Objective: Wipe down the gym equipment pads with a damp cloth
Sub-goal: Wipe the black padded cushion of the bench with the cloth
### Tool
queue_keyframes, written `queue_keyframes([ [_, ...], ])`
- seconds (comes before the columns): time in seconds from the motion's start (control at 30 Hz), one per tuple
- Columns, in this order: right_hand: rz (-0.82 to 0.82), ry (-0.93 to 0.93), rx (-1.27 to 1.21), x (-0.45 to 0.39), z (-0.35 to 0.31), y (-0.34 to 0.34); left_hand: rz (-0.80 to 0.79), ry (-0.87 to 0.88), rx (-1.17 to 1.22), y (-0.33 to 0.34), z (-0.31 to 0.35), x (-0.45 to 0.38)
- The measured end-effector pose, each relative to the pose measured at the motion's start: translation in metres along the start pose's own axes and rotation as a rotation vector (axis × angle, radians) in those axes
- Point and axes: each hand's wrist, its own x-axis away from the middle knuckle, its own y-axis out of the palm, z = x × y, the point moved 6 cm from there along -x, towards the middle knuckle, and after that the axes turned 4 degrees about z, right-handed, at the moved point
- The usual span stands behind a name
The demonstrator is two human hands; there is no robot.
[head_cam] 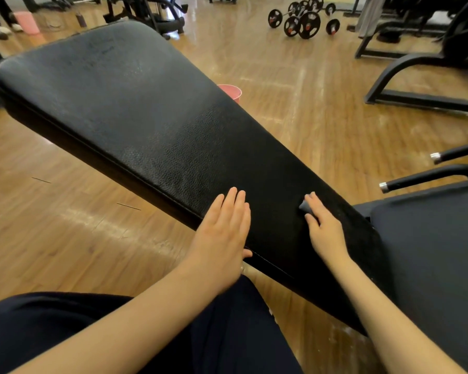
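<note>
Pad (152,122) of black textured vinyl fills the middle of the head view, long and tapering, wide at the far left end and narrowing toward the near right, where it meets a dark seat (430,238). It sits raised above a wooden floor (322,109). The left hand (222,236) lies flat on the pad's near edge, fingers straight and close together, pointing away from the person, the thumb hooked at the pad's side seam. The right hand (323,225) rests farther right on the narrow part of the pad, fingers bent over a small grey cloth (305,206), which it presses against the vinyl; only a corner of the cloth shows past the fingertips. The two hands are apart, with bare pad between them. A pink bucket (231,93) peeks out just behind the pad's far edge, and a second pink bucket (27,21) stands on the floor at the top left. Barbells (304,18) with black plates lie on the floor in the upper right, near dark machine frames (395,68). Two chrome-tipped handles (427,178) jut in from the right above the seat.
</note>
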Motion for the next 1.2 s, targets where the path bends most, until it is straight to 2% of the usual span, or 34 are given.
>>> queue_keyframes([
  [0.3, 0.013, -0.089, -0.094, 0.104, -0.021, 0.005, -0.048, -0.043, -0.034, -0.005, 0.001, 0.003],
  [0.5, -0.082, -0.198, 0.034, 0.095, -0.048, 0.017, -0.066, -0.068, -0.073, -0.007, 0.003, 0.004],
  [0.6, -0.106, -0.223, 0.003, 0.101, -0.038, 0.013, -0.063, -0.081, -0.062, -0.008, 0.004, 0.005],
  [0.77, -0.015, -0.12, -0.059, 0.118, 0.007, -0.008, -0.053, -0.105, -0.002, -0.007, 0.005, 0.005],
  [0.93, 0.017, -0.105, -0.028, 0.118, 0.003, 0.0, -0.024, -0.13, 0.031, -0.005, 0.008, 0.004],
  [1.03, -0.021, -0.185, -0.028, 0.102, 0.007, -0.004, -0.022, -0.138, 0.028, -0.004, 0.01, 0.002],
  [1.13, -0.086, -0.151, -0.037, 0.071, 0.016, -0.006, 0.0, -0.13, 0.028, -0.004, 0.012, 0.001],
  [1.2, -0.053, -0.105, -0.028, 0.043, 0.023, -0.007, 0.034, -0.13, 0.036, -0.004, 0.012, 0.002],
])
